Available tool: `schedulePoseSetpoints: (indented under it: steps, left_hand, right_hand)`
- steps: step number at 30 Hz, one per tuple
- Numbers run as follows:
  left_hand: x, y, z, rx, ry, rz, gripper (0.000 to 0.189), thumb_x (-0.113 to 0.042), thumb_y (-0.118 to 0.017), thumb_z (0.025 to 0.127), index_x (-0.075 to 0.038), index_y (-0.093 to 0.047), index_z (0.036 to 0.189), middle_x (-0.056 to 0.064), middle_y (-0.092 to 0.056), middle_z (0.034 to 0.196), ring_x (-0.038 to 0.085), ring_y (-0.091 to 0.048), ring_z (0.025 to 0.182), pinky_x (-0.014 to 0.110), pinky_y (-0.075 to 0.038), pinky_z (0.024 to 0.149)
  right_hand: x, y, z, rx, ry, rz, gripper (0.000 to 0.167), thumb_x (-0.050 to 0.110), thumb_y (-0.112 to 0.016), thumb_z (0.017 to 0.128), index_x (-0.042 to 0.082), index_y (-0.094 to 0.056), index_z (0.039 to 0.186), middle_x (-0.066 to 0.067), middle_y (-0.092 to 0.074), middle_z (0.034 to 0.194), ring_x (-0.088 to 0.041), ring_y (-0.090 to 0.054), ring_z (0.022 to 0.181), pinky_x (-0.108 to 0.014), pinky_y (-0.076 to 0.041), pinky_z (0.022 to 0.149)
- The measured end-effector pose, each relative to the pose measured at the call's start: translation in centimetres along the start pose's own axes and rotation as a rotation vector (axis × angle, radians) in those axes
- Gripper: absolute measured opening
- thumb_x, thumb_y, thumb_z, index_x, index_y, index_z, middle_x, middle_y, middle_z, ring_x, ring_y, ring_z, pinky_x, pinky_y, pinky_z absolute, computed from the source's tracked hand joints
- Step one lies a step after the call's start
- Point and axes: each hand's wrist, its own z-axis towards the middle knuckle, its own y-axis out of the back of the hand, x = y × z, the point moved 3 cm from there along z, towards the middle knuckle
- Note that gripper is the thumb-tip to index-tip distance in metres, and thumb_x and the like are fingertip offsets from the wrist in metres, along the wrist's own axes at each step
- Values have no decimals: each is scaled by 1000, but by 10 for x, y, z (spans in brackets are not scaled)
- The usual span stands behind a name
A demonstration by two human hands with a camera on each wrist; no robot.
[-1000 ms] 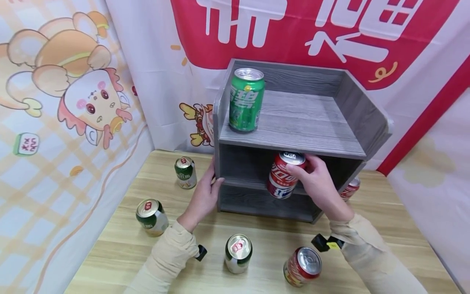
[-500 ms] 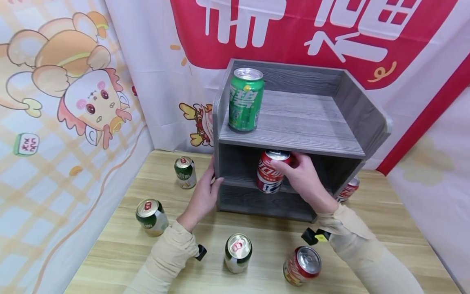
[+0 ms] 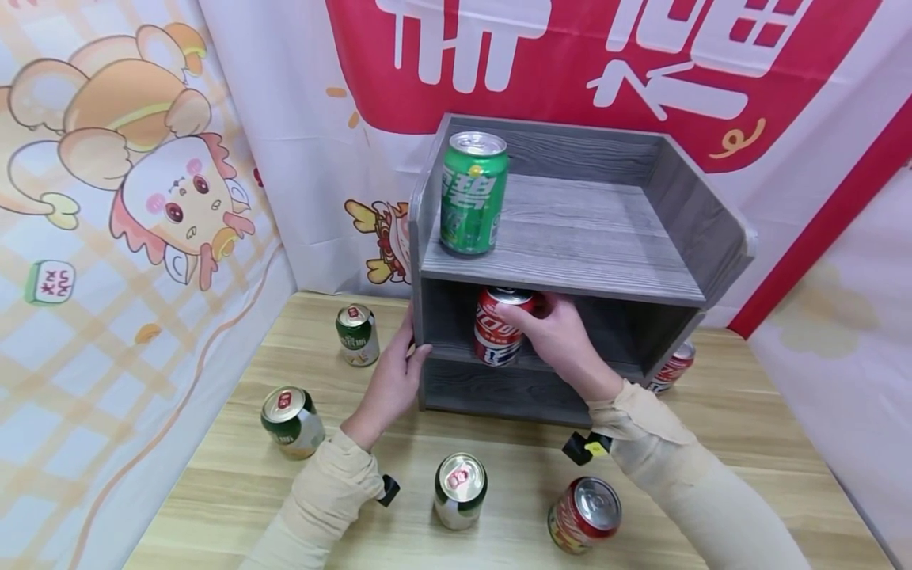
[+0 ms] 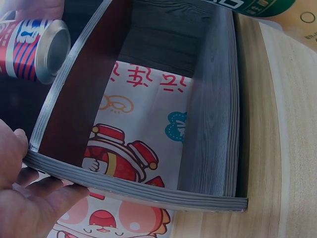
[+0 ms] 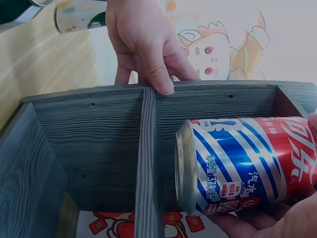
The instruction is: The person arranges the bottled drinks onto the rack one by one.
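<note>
My right hand point(image 3: 566, 340) grips a red cola can point(image 3: 496, 332) from its right side, thumb across the front. The can is upright in the opening of the grey wooden shelf's point(image 3: 584, 237) middle compartment. In the right wrist view, the can's silver bottom point(image 5: 185, 168) appears apart from the divider board point(image 5: 148, 158). My left hand point(image 3: 390, 384) holds the shelf's left side panel. Its thumb lies over the front edge and its fingers reach along the outer face, as the left wrist view shows. A green soda can point(image 3: 473, 198) stands on the top left.
Two green-and-cream cans point(image 3: 358, 334) stand on the wooden table left of the shelf. Another such can point(image 3: 461, 491) and a red can point(image 3: 580, 514) stand in front. Beyond the shelf's right side, a red can point(image 3: 672, 368) is partly hidden. Printed cloths hang behind and at the sides.
My right hand has carried the cola can leftward and slightly up, toward the left part of the middle compartment. The left hand keeps its hold on the shelf's side.
</note>
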Motion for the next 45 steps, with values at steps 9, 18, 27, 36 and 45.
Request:
schedulePoseSetpoints:
  steps: [9,18,27,36,45]
  left_hand:
    - [-1,0,0,-3,-16,28,67,-1,-51,105,-4,-18,163,16,-27,165,32,-37,145,44,-38,117]
    - [-2,1,0,-6,-8,39,67,-1,-51,104,-4,-18,163,16,-26,165,32,-36,146,44,-37,118]
    - [1,-1,0,-6,-14,41,68,-2,-52,104,-5,-18,163,16,-27,164,33,-38,145,45,-39,117]
    - [1,-1,0,-4,-19,33,68,-2,-51,104,-8,-18,164,16,-29,164,33,-40,144,46,-39,117]
    - [-1,0,0,-1,-27,17,67,-1,-50,104,-5,-18,163,17,-28,164,32,-36,146,46,-36,119]
  right_hand:
    - [0,-12,7,-23,-11,7,46,26,-73,95,3,-56,131,-13,-62,120,-20,-58,102,-27,-52,84]
    - [1,-24,17,-27,11,40,49,25,-74,94,5,-55,135,-11,-61,123,-19,-58,104,-30,-51,88]
    - [-2,-34,24,-26,58,92,57,20,-75,93,9,-52,144,-10,-58,137,-24,-56,121,-41,-49,104]
    - [1,-49,31,-31,117,106,57,18,-77,91,8,-55,143,-11,-60,135,-24,-59,119,-39,-50,104]
    - [-1,-54,35,-51,136,103,58,17,-78,89,8,-56,142,-12,-60,135,-25,-59,119,-39,-51,103]
